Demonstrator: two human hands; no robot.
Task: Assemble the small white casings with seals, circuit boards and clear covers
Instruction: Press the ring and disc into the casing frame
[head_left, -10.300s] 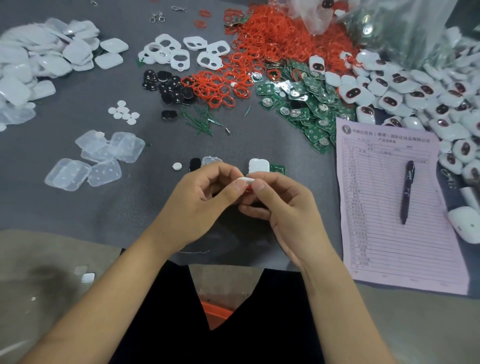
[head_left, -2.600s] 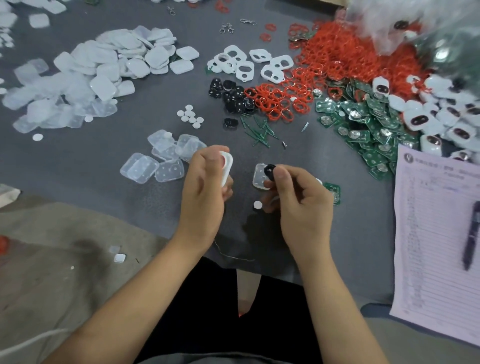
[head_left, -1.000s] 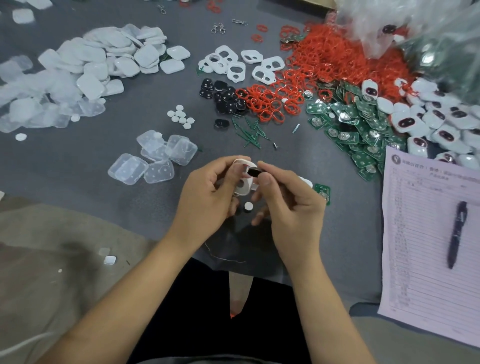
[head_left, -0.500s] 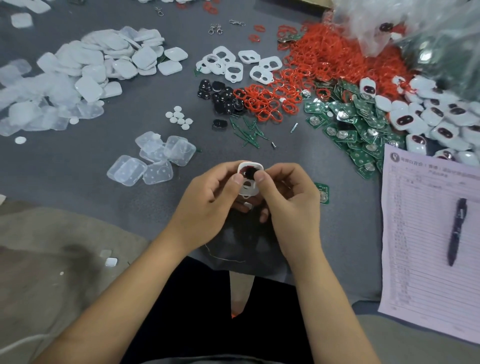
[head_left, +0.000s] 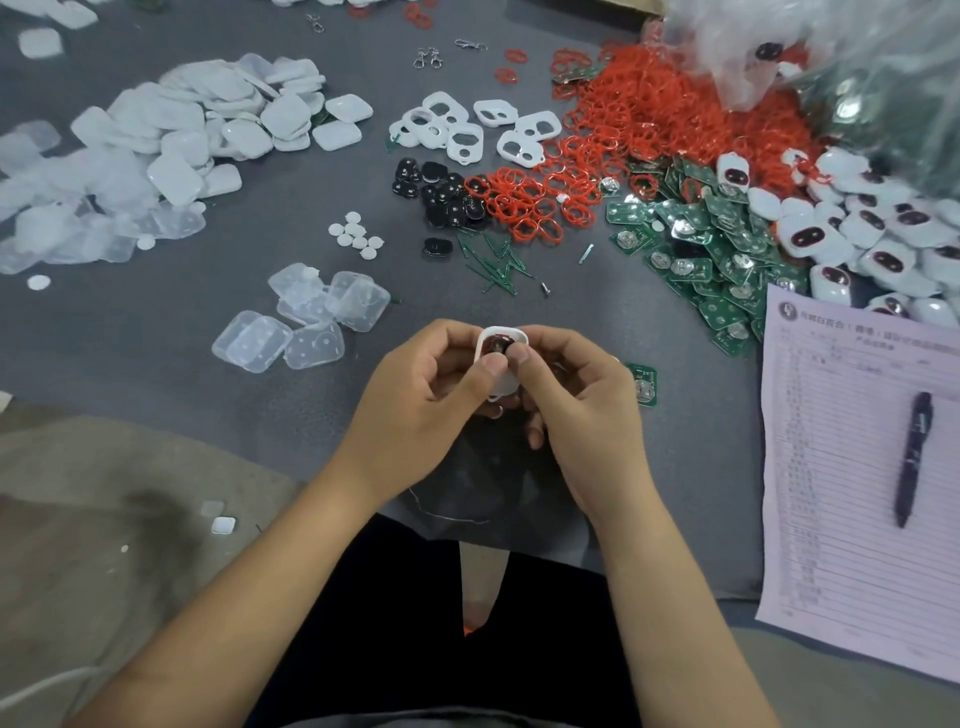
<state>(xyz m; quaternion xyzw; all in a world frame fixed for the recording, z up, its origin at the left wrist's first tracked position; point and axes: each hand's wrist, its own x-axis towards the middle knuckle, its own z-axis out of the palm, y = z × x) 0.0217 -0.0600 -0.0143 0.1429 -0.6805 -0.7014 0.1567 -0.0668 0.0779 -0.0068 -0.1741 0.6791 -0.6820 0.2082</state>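
Observation:
Both hands hold one small white casing (head_left: 503, 383) above the table's near edge. My left hand (head_left: 426, 400) grips its left side, thumb on its face. My right hand (head_left: 576, 400) grips the right side, thumb pressing a dark insert with a red ring (head_left: 496, 344) in the casing's upper opening. A green circuit board (head_left: 643, 383) lies just right of my right hand. Clear covers (head_left: 306, 322) lie to the left. Red seals (head_left: 540, 202), black inserts (head_left: 441, 192) and empty white casings (head_left: 467, 130) lie further back.
A heap of green boards (head_left: 717, 254) and finished white units (head_left: 872, 234) fills the right. White lids (head_left: 182, 135) pile at the far left. A pink form (head_left: 841, 467) with a pen (head_left: 911, 457) lies at the right edge. A plastic bag (head_left: 831, 57) sits at the back right.
The right hand picked a black insert off the table and brought it to the casing. Both thumbs now press it into the casing's upper opening.

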